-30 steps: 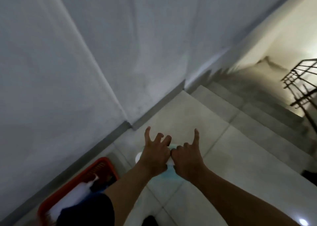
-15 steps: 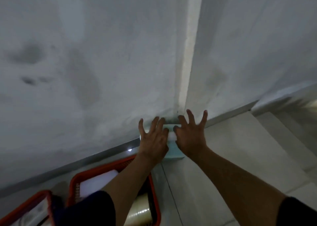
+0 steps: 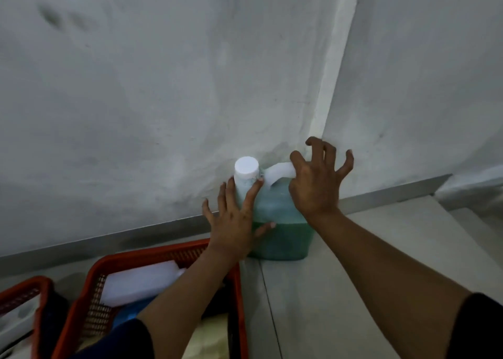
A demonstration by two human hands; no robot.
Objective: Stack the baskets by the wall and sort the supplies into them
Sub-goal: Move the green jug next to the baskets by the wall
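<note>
Centre frame: left hand (image 3: 234, 217) lay flat against the green jug (image 3: 277, 222); right hand (image 3: 317, 181), fingers spread, gripped nothing. Unheld, the jug could tip beside the red basket (image 3: 152, 258).

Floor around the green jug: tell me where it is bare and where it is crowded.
Bare: the floor tiles right of the green jug, from the baseboard toward the camera. Crowded: left of the jug, where the full red basket sits close and a second red basket lies beyond.
</note>
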